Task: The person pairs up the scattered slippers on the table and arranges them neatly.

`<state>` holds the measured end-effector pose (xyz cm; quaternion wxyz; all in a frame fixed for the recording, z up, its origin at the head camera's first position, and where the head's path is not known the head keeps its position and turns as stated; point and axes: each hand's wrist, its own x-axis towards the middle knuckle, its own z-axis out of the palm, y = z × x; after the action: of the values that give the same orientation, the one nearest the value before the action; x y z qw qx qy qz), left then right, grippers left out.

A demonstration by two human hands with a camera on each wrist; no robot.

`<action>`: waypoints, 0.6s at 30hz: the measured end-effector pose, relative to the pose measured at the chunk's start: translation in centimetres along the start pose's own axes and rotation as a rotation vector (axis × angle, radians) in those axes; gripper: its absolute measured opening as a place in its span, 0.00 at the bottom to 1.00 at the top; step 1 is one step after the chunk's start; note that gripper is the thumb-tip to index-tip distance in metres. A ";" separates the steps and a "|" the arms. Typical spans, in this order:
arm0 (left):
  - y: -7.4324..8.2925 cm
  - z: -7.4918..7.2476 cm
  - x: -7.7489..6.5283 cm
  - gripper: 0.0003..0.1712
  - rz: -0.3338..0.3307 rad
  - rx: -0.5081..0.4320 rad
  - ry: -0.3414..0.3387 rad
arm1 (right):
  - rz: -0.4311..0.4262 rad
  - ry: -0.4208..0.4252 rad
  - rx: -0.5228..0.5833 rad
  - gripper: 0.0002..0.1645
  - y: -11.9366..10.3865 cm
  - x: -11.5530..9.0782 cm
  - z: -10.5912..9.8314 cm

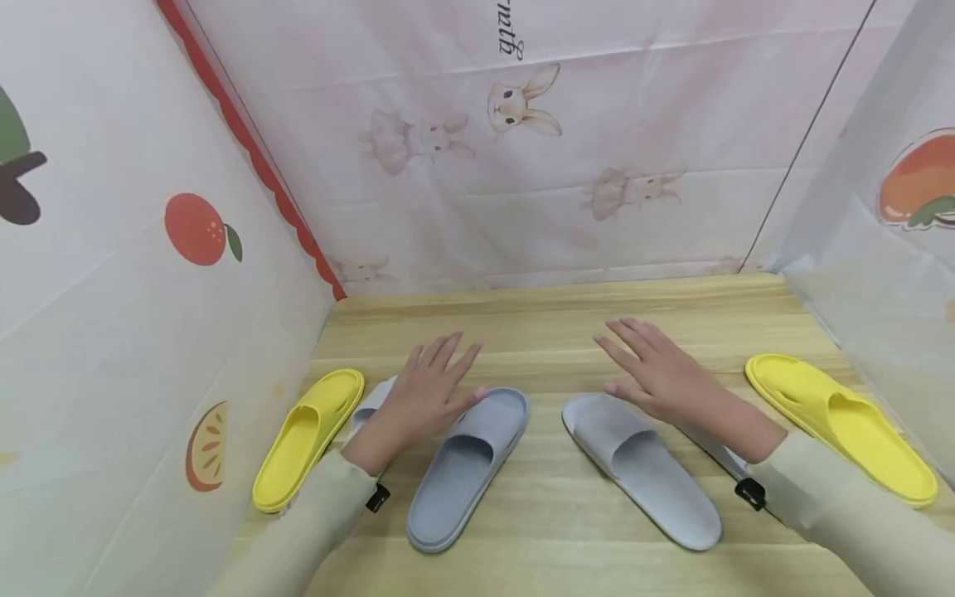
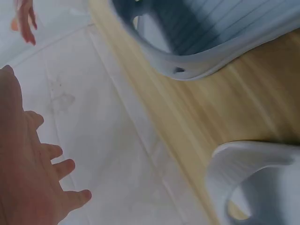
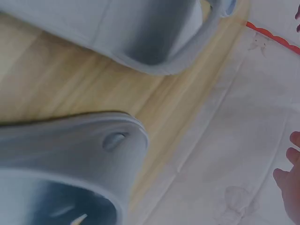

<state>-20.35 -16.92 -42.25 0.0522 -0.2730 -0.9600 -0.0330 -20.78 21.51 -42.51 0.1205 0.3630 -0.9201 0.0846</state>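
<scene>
With fingers spread, my left hand [image 1: 429, 394] hovers above a light grey slipper [image 1: 367, 405], mostly hidden beneath it. Just right of that hand lies a blue-grey slipper [image 1: 462, 477]. My right hand [image 1: 664, 373] is held over the floor with its fingers extended, holding nothing. Below it sits a pale grey slipper [image 1: 664, 489]. Another grey slipper [image 1: 716, 450] is largely covered by the right forearm. In the left wrist view, the left hand [image 2: 28, 173] is apart from the slippers. The right hand [image 3: 291, 180] shows only in part in the right wrist view.
A yellow slipper [image 1: 298, 448] lies near the left wall, and another yellow slipper [image 1: 858, 431] lies near the right wall. Fruit-printed sheets line both sides. A rabbit-printed sheet [image 1: 552, 224] stands along the back edge of the wood-grain surface [image 1: 545, 332].
</scene>
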 end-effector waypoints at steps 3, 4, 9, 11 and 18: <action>-0.5 0.9 -0.7 0.42 -0.022 -0.024 0.007 | 0.016 -0.018 0.035 0.42 -0.3 -0.5 1.0; -0.7 1.2 -0.9 0.42 -0.031 -0.032 0.012 | 0.022 -0.027 0.040 0.42 -0.5 -0.6 1.3; -1.8 2.9 -2.4 0.42 -0.087 -0.053 0.012 | 0.065 -0.075 0.085 0.42 -1.4 -1.4 2.6; -2.3 3.6 -3.0 0.41 -0.114 -0.057 0.015 | 0.078 -0.092 0.097 0.42 -1.8 -1.8 3.2; -4.1 5.1 -4.8 0.41 -0.227 -0.021 0.029 | 0.119 -0.073 0.114 0.42 -2.3 -3.5 5.4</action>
<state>-18.90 -22.39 -48.04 0.0593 -0.1627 -0.9835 -0.0525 -17.58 20.77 -48.53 0.0607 0.3168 -0.9375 0.1307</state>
